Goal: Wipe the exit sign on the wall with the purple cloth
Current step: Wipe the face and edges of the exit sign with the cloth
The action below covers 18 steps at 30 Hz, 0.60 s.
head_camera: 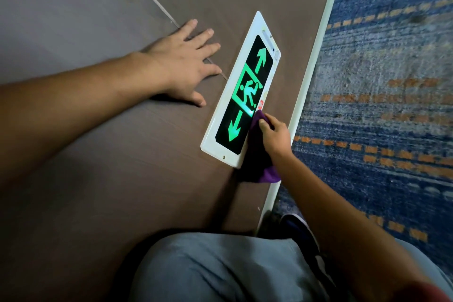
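Note:
The exit sign (241, 92) is a long white-framed black panel with a glowing green running figure and two green arrows, mounted low on the brown wall. My right hand (275, 133) grips the purple cloth (256, 154) and presses it against the sign's lower right edge, beside the lower arrow. The cloth hangs down past the sign's bottom corner and hides it. My left hand (187, 64) lies flat on the wall to the left of the sign, fingers spread, holding nothing.
The brown wall panel (122, 154) has a thin seam running under my left hand. A white skirting strip (311, 73) separates the wall from blue carpet with orange dashes (382, 105). My knee in grey trousers (220, 270) and a dark shoe (299, 228) are at the bottom.

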Each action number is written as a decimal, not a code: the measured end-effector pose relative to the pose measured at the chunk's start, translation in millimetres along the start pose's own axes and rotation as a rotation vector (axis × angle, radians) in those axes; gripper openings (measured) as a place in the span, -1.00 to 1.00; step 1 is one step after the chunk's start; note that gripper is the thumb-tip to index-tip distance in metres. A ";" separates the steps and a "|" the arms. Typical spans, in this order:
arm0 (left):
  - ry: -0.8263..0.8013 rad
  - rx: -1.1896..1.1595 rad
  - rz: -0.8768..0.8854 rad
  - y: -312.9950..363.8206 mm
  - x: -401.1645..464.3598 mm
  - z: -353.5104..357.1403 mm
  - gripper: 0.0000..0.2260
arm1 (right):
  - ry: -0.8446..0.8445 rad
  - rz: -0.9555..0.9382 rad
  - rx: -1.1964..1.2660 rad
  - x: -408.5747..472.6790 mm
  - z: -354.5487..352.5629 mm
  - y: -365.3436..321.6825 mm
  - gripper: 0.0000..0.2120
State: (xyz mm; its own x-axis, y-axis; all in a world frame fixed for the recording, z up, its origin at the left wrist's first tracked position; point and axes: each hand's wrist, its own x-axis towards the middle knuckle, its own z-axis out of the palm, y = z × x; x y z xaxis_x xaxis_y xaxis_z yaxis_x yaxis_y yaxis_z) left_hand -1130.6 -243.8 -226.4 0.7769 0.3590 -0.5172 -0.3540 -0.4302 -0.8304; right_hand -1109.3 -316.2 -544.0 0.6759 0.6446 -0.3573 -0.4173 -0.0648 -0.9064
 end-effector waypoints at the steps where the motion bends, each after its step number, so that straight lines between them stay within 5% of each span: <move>1: -0.003 -0.010 -0.002 -0.2 -0.3 0.0 -0.20 | 0.008 0.008 0.013 9.9 -2.4 -6.3 -0.63; 8: 0.010 -0.056 0.002 0.8 3.6 0.8 -0.18 | 0.033 -0.016 -0.021 36.6 -9.3 -32.5 -0.66; 18: -0.008 -0.055 -0.002 2.8 5.5 -1.6 -0.17 | -0.038 -0.136 -0.194 -96.6 18.5 43.8 -0.64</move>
State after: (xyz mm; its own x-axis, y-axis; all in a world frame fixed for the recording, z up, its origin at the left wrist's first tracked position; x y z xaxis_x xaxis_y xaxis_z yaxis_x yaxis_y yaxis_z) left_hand -1126.5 -244.4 -231.3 0.7732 0.3663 -0.5177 -0.3233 -0.4747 -0.8186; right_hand -1204.2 -367.3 -545.0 0.6933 0.6851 -0.2236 -0.1970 -0.1184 -0.9732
